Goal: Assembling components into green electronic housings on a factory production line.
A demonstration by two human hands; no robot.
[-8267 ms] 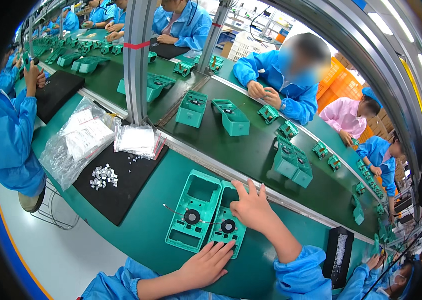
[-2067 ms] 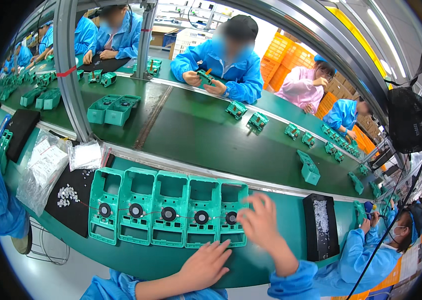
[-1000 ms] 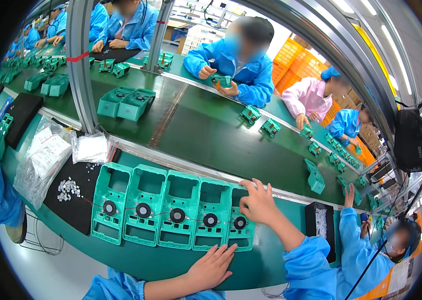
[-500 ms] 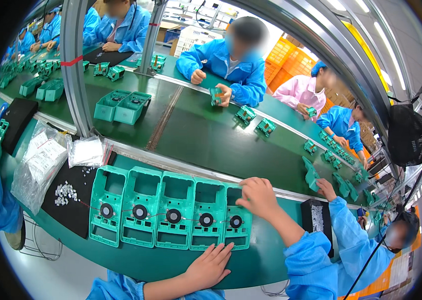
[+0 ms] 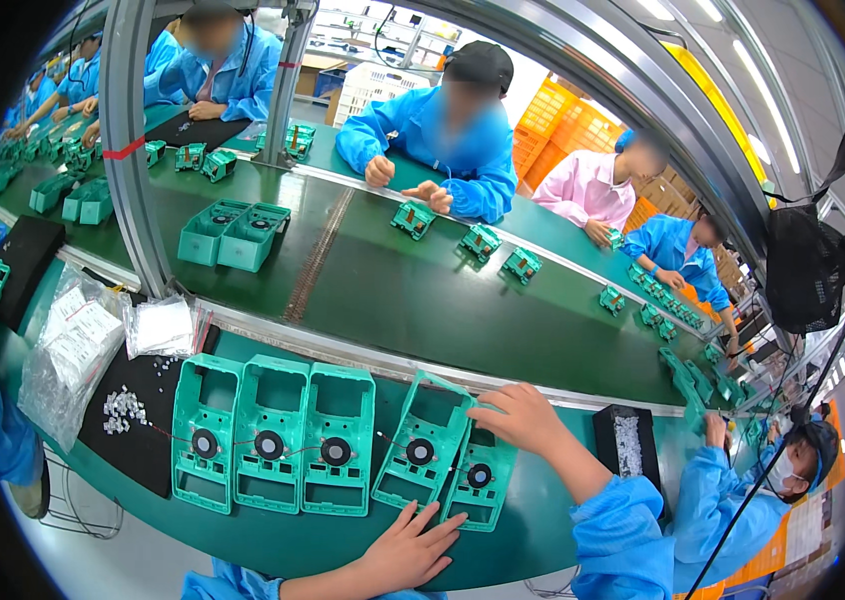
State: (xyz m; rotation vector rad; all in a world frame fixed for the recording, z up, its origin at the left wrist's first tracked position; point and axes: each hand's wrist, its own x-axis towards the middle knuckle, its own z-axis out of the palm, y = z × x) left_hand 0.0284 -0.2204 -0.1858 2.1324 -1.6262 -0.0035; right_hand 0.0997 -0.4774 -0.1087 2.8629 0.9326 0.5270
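Two green plastic housings, one inner and one at the right end, lean askew on the bench. Each carries a small round black fan. My right hand is closed on the top edge of the end housing, thumb on its near side. My left hand lies with fingers spread, its fingertips against the lower edges of these two housings. Three more green housings with fans stand upright side by side to the left, joined by thin wires.
A black mat with small white connectors and plastic bags of paper lies left. A black bin of small clear pieces stands right. Beyond runs a conveyor with green assemblies; a metal post rises beside it. Co-workers sit around.
The two right-hand housings have tilted and come apart from the row, leaving a gap beside the three others. My hands stay near their edges. Across the conveyor, a person has set down a green assembly.
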